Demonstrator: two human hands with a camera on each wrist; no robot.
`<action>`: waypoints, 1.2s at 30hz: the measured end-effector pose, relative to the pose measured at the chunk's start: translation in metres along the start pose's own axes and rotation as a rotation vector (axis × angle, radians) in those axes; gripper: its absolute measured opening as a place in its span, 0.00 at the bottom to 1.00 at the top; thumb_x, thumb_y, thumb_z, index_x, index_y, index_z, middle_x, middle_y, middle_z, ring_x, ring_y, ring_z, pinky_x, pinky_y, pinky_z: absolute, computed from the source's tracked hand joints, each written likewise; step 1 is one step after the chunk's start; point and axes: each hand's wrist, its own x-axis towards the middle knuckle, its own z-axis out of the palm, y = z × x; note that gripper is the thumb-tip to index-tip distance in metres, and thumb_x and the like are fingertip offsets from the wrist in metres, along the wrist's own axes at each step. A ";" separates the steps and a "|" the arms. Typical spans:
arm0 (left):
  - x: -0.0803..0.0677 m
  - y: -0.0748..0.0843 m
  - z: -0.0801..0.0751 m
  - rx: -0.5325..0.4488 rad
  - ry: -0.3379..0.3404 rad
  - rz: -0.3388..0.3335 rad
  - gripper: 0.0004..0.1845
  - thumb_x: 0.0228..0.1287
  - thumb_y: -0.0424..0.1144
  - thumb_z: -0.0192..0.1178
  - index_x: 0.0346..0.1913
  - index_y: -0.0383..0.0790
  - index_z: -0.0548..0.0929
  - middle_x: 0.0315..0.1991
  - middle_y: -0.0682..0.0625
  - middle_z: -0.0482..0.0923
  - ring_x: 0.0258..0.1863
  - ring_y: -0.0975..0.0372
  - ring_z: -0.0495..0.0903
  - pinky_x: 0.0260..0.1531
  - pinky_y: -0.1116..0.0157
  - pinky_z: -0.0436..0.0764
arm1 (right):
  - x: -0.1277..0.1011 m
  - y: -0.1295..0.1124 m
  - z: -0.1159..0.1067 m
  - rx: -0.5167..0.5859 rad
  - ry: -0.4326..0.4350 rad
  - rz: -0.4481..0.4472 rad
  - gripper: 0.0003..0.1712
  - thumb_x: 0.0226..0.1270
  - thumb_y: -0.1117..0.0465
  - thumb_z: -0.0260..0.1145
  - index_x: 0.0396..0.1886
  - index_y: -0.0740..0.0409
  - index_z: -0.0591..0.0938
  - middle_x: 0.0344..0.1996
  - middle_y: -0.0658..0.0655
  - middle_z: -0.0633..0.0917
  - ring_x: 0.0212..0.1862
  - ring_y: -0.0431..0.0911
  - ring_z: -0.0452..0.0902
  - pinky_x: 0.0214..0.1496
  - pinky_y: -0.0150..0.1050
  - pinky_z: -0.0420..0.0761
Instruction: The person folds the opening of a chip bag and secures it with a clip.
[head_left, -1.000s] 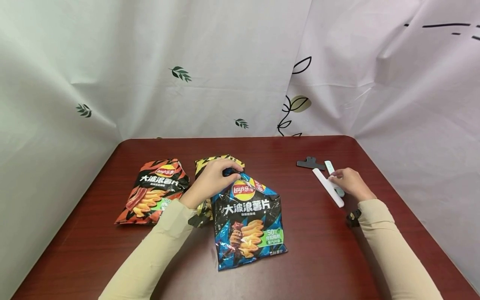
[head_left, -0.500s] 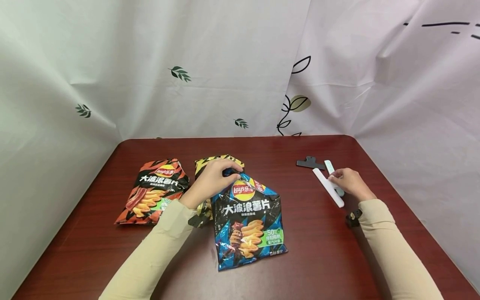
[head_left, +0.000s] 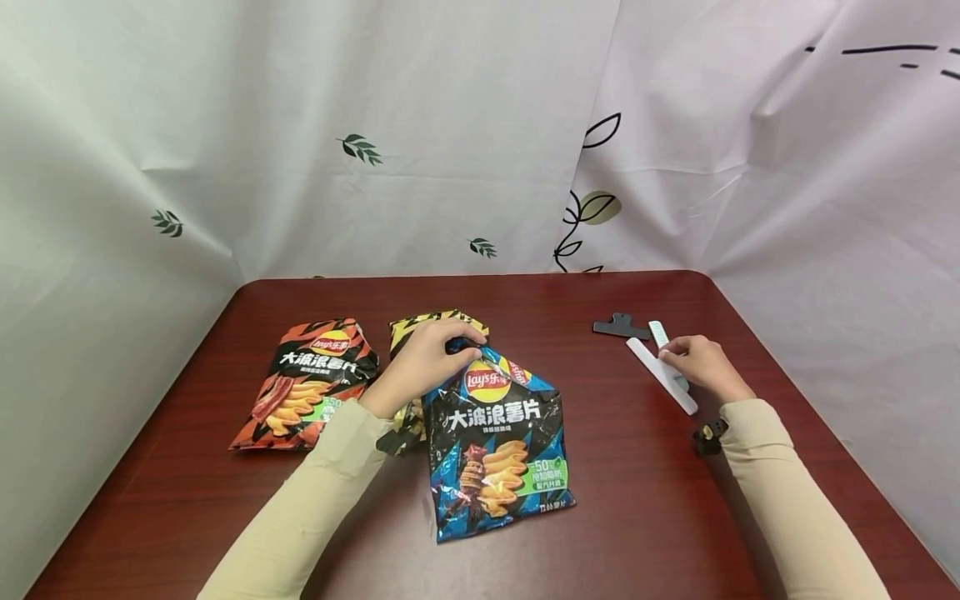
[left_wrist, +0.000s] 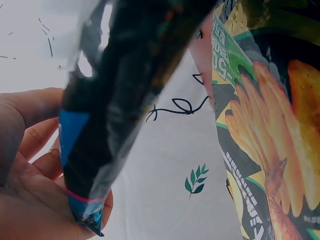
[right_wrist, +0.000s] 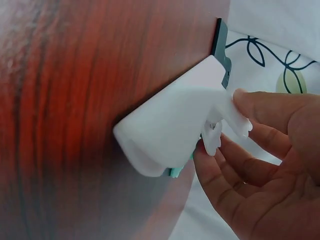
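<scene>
My left hand (head_left: 422, 362) holds the folded top corner of a blue and black chip bag (head_left: 495, 433), whose front faces me on the table. In the left wrist view, the thumb and fingers close round the bag's edge (left_wrist: 92, 165). On the right, my right hand (head_left: 703, 367) pinches the handle of a white bag clip (head_left: 660, 375). The right wrist view shows the thumb on one handle tab and fingertips at the other, with the clip's long body (right_wrist: 167, 117) low over the table. A pale green clip (head_left: 658, 333) lies partly hidden behind it.
A black clip (head_left: 621, 326) lies beyond the white one. Behind the left hand is a yellow and black chip bag (head_left: 405, 325), partly covered. An orange chip bag (head_left: 307, 387) lies at the left. White patterned cloth (head_left: 480, 150) surrounds the dark red table (head_left: 637, 517).
The white clip has shifted slightly right and turned a little in my right hand, covering more of the green clip. My left hand and the blue bag stay put.
</scene>
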 end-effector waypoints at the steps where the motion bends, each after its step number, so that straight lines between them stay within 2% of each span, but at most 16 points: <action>1: 0.000 0.000 0.000 0.000 0.000 0.000 0.10 0.64 0.37 0.63 0.47 0.42 0.86 0.50 0.49 0.83 0.50 0.57 0.80 0.49 0.57 0.80 | 0.000 0.000 0.000 -0.001 -0.001 -0.002 0.19 0.69 0.58 0.60 0.44 0.73 0.82 0.40 0.70 0.84 0.37 0.54 0.78 0.35 0.40 0.75; 7: -0.001 0.001 -0.001 -0.001 0.000 -0.004 0.10 0.64 0.37 0.63 0.46 0.42 0.86 0.50 0.49 0.83 0.50 0.56 0.79 0.51 0.56 0.79 | 0.000 0.000 -0.003 -0.004 -0.012 0.001 0.21 0.69 0.56 0.61 0.46 0.73 0.81 0.42 0.72 0.83 0.39 0.57 0.78 0.37 0.43 0.76; 13: -0.001 0.000 -0.001 -0.004 -0.001 -0.004 0.09 0.64 0.37 0.63 0.46 0.42 0.86 0.50 0.49 0.83 0.49 0.57 0.80 0.50 0.57 0.80 | 0.000 0.001 -0.004 -0.001 -0.021 0.006 0.21 0.67 0.55 0.63 0.46 0.70 0.82 0.41 0.71 0.84 0.41 0.58 0.80 0.37 0.41 0.76; 20: 0.000 0.000 -0.001 -0.004 -0.005 -0.001 0.09 0.65 0.37 0.62 0.46 0.43 0.86 0.50 0.49 0.83 0.48 0.57 0.80 0.47 0.58 0.81 | 0.001 0.002 -0.008 -0.008 -0.056 0.043 0.29 0.65 0.51 0.65 0.50 0.75 0.79 0.44 0.73 0.83 0.42 0.59 0.80 0.40 0.46 0.78; 29: -0.001 -0.001 -0.001 -0.006 0.001 0.016 0.09 0.65 0.37 0.62 0.46 0.43 0.86 0.49 0.49 0.83 0.47 0.57 0.80 0.48 0.57 0.80 | 0.001 0.004 -0.011 0.006 -0.104 0.067 0.27 0.64 0.50 0.65 0.45 0.73 0.83 0.39 0.68 0.85 0.37 0.51 0.80 0.35 0.37 0.76; 36: -0.001 -0.001 -0.001 -0.004 0.003 0.018 0.09 0.65 0.37 0.62 0.47 0.42 0.86 0.49 0.49 0.83 0.45 0.58 0.80 0.45 0.58 0.80 | 0.000 -0.002 -0.012 0.027 -0.133 0.074 0.29 0.65 0.50 0.64 0.50 0.74 0.80 0.46 0.71 0.83 0.40 0.52 0.80 0.39 0.41 0.79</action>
